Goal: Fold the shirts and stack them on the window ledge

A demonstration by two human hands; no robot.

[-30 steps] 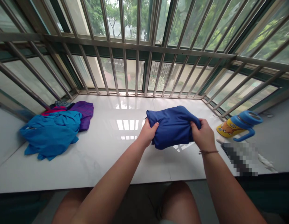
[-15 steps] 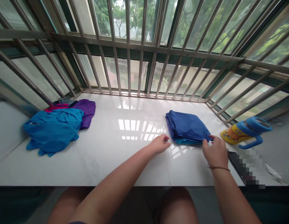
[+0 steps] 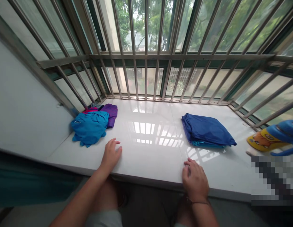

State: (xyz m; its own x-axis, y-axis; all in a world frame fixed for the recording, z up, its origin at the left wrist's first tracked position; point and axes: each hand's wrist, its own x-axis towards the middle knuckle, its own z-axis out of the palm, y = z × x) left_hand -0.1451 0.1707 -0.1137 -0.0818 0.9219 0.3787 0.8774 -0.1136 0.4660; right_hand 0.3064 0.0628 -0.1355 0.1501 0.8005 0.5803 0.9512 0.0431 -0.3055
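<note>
My left hand (image 3: 111,155) is over the white ledge (image 3: 151,164), just right of the rumpled clothes. It is empty, thumb and fingers apart. Nearest to it lies a bright blue cloth garment (image 3: 91,127), heaped loosely, with a purple cloth (image 3: 110,115) behind its right side and a bit of pink cloth (image 3: 89,110) at the back. My right hand (image 3: 195,179) is near the front edge with loosely curled fingers, a gap at the thumb and nothing visible in it. Beyond it sits a stack of folded clothes (image 3: 208,129), dark blue on top with lighter blue showing underneath.
A yellow and blue bottle with a handle (image 3: 267,138) stands at the far right. A blurred-out patch hides the ledge's right front corner. Metal window bars (image 3: 146,78) enclose the back and sides, and a white wall (image 3: 25,104) rises on the left.
My right hand has let go of the folded stack's right corner and drawn back toward the front edge. My left hand has moved left toward the heaped clothes. The view has turned left.
</note>
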